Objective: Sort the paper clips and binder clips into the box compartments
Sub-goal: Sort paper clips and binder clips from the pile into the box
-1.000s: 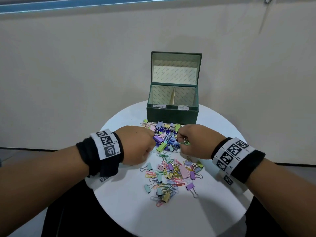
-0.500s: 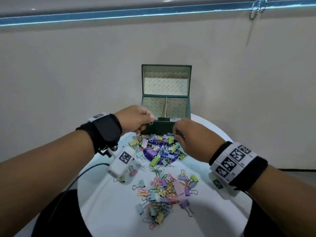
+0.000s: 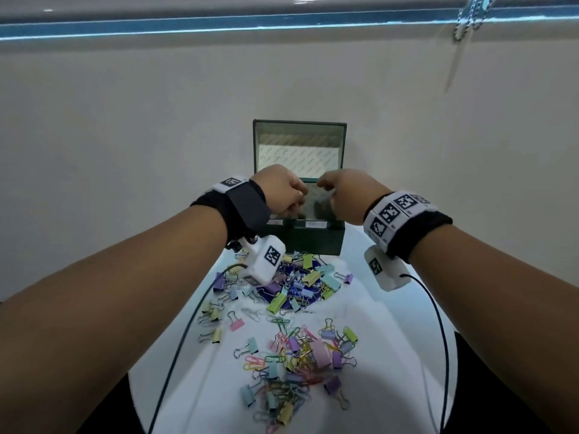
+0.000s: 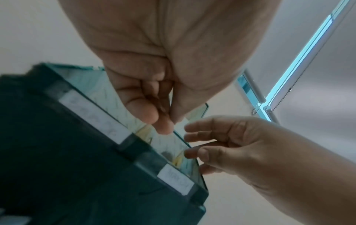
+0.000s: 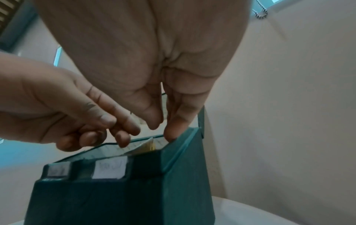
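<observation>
A dark green box [image 3: 313, 242] stands at the table's far side, lid [image 3: 299, 145] up, with a divider [image 5: 149, 143] between two labelled compartments. My left hand [image 3: 282, 195] hovers over the left compartment. In the left wrist view its thumb and fingertips [image 4: 163, 120] are bunched together, and no clip shows between them. My right hand [image 3: 344, 195] hangs over the right compartment, fingers relaxed, pointing down and holding nothing [image 5: 163, 127]. Mixed pastel binder clips and paper clips lie in a far pile [image 3: 291, 286] and a near pile [image 3: 297, 364].
The round white table [image 3: 188, 386] carries everything; its rim curves close on both sides. A plain wall rises right behind the box. Black cables [image 3: 175, 355] run from the wrist cameras across the table. A bead chain [image 3: 463, 23] hangs at the upper right.
Both hands rose from the far clip pile and moved forward over the open box. The right hand's fingers have opened; the clip it pinched is no longer seen.
</observation>
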Tool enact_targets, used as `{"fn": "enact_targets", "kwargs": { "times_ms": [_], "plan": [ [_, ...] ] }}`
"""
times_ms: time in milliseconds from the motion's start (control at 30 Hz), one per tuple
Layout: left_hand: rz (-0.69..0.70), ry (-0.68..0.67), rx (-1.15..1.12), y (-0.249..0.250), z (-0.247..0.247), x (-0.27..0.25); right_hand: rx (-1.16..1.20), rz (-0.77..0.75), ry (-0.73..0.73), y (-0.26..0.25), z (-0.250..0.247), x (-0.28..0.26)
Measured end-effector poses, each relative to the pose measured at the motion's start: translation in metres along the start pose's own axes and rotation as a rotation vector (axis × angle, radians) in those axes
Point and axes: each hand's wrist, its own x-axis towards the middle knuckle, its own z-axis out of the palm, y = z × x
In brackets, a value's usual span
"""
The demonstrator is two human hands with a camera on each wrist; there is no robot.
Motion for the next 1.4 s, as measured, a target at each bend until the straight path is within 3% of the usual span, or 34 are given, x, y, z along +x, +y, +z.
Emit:
{"fn": "enact_targets", "kwargs": {
  "times_ms": [133,200,267,333,433,600,833,1033,1233,1400],
  "plan": [
    [0.203,0.110,0.273,-0.021,-0.015,-0.034,0.155,-0.081,0.135,0.012,0.002,-0.016],
    [0.248,0.055,0.400,-0.036,-0.018,-0.060,0.221,-0.139,0.189,0.016,0.009,-0.033],
    [0.275,-0.053,0.575,-0.053,-0.017,-0.084,0.177,-0.214,0.110,0.016,0.019,-0.052],
    [0.294,-0.143,0.722,-0.070,-0.013,-0.099,0.048,-0.265,-0.075,0.013,0.033,-0.064],
    [0.287,-0.180,0.827,-0.093,-0.004,-0.106,-0.105,-0.275,-0.215,0.004,0.050,-0.060],
    [0.292,-0.131,0.816,-0.101,0.004,-0.106,-0.199,-0.222,-0.314,-0.017,0.061,-0.043],
    [0.251,-0.064,0.776,-0.097,0.010,-0.112,-0.212,-0.143,-0.303,-0.036,0.064,-0.039],
    [0.278,-0.111,0.804,-0.096,0.010,-0.115,-0.056,-0.181,-0.321,-0.036,0.058,-0.043],
    [0.418,-0.082,0.709,-0.094,0.008,-0.117,0.116,-0.246,-0.190,-0.037,0.039,-0.061],
    [0.464,-0.176,0.694,-0.095,0.014,-0.118,-0.013,-0.263,-0.442,-0.040,0.039,-0.075]
  ]
}}
